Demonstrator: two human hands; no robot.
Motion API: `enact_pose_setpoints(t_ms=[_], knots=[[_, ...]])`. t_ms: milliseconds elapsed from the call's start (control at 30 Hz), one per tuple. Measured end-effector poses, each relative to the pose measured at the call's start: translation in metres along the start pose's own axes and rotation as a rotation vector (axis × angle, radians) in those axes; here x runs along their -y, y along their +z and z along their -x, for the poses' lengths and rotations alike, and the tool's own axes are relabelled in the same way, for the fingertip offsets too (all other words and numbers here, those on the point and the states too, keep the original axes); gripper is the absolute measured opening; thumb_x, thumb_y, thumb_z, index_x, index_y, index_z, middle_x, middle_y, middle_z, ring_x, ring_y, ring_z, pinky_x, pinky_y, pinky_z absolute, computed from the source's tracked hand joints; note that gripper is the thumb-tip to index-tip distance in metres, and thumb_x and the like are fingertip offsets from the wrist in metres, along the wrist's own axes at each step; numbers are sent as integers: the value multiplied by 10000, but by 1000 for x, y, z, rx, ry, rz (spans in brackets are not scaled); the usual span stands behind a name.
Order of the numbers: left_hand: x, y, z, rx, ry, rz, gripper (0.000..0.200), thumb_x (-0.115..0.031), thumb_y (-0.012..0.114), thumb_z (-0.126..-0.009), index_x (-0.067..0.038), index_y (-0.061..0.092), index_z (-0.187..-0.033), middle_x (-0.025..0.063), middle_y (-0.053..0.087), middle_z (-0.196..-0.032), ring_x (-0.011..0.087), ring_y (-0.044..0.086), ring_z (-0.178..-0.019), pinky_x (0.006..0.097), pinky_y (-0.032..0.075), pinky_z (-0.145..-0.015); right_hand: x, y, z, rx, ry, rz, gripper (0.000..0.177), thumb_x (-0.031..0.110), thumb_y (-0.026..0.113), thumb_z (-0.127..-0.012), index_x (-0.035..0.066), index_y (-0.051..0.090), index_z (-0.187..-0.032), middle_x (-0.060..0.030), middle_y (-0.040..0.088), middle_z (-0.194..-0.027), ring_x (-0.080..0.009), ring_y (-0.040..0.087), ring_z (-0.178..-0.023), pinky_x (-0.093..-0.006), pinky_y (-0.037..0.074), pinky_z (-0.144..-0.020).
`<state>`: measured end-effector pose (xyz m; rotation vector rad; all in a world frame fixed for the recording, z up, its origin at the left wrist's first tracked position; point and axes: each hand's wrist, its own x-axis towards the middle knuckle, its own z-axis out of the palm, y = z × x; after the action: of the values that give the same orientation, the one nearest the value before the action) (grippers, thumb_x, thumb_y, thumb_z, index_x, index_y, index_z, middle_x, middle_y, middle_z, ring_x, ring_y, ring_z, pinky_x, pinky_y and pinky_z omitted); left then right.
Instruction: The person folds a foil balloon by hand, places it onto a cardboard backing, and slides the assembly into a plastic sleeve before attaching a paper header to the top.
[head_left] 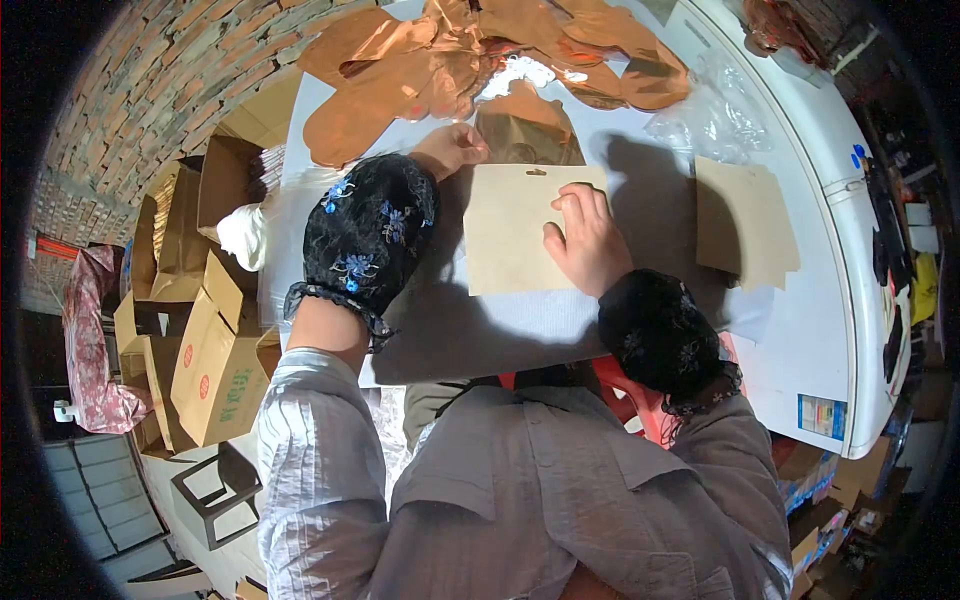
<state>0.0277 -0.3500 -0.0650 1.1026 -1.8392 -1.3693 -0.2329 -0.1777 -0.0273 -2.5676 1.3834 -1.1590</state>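
Observation:
A beige card point(510, 230) with a small hang hole near its top edge lies on the grey-white table surface point(480, 335). My right hand point(588, 240) rests on the card's right half, fingers slightly bent and thumb apart. Just beyond the card's upper left corner, my left hand point(452, 150) has thumb and fingertips pinched together; what they hold, if anything, is too small to make out. A flat copper-coloured foil piece point(530, 130) lies behind the card, its near edge meeting the card's top. Both forearms wear dark flowered sleeve covers.
Shiny copper foil shapes point(360, 110) are heaped along the far side, with small white bits point(520, 75) among them. At the right lie more beige cards point(735, 220) and clear plastic bags point(715, 125). Cardboard boxes point(215, 360) stand left of the table, near a dark stool point(220, 490).

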Motion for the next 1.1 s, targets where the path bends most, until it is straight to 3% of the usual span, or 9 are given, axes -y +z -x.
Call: enact_pose_setpoints(t_ms=[167, 267, 367, 467, 600, 733, 867, 1033, 1100], knots=[[-16, 4, 6, -68, -55, 235, 191, -215, 701, -915, -52, 606, -882, 21, 623, -832, 126, 595, -813, 296, 468, -751, -1, 1, 0, -4, -8, 12, 260, 74, 653, -755, -1, 545, -979, -170, 545, -1051, -343, 522, -1003, -428, 449, -917], [-37, 4, 3, -45, -307, 417, 142, -196, 750, -904, -98, 646, -905, -32, 637, -834, 116, 577, -761, 259, 444, -730, 0, 0, 0, 5, 5, 14, 261, 77, 652, -754, -2, 545, -978, -169, 546, -1051, -344, 523, -1000, -429, 450, -913], [-60, 25, -5, -87, -126, 568, 205, -239, 792, -867, -90, 677, -948, -37, 644, -803, 112, 551, -694, 260, 432, -680, 3, -3, -1, 23, 28, 29, 260, 82, 652, -757, -1, 546, -979, -169, 547, -1046, -344, 525, -998, -430, 453, -908], [-41, 5, -39, 33, -254, 396, 238, -251, 807, -852, -74, 682, -952, -34, 651, -788, 105, 545, -670, 269, 438, -661, 4, -2, 0, 21, 33, 38, 259, 88, 655, -759, 0, 545, -977, -168, 550, -1046, -345, 528, -1004, -429, 456, -906], [-47, 3, -52, 245, -169, 637, 149, -223, 722, -929, -93, 654, -909, -56, 624, -753, 54, 558, -647, 223, 451, -613, 4, -4, -2, 6, 18, 41, 263, 94, 662, -754, -1, 542, -967, -170, 552, -1048, -348, 530, -1014, -429, 456, -908], [-117, 9, -13, 164, -209, 484, 120, -240, 613, -1005, -121, 606, -1002, -89, 602, -756, 5, 527, -598, 188, 444, -580, 1, -3, -3, 1, 7, 20, 268, 95, 667, -749, -2, 543, -967, -175, 551, -1048, -354, 528, -1010, -439, 453, -916], [-119, 12, 12, 318, -5, 265, 254, -227, 558, -1028, -72, 622, -1219, -5, 641, -1196, 88, 570, -1126, 279, 460, -973, -2, 1, 0, 7, 13, 30, 277, 99, 671, -772, 2, 546, -1001, -161, 550, -1073, -349, 544, -998, -426, 471, -865], [-109, 49, 69, 383, 202, -114, 336, -235, 494, -1050, -91, 598, -1336, 57, 632, -1314, 192, 568, -1210, 335, 409, -1068, -2, 6, 6, 1, -7, 158, 342, 98, 681, -753, -36, 539, -1035, -207, 550, -1047, -394, 528, -996, -464, 456, -900], [-100, 63, 90, 336, 339, -408, 335, -270, 465, -1054, -144, 609, -1329, 65, 631, -1313, 265, 550, -1268, 370, 370, -1130, 9, -3, 3, -33, 194, -150, 351, 110, 688, -760, -51, 545, -1037, -222, 555, -1057, -402, 531, -1009, -462, 464, -897]])
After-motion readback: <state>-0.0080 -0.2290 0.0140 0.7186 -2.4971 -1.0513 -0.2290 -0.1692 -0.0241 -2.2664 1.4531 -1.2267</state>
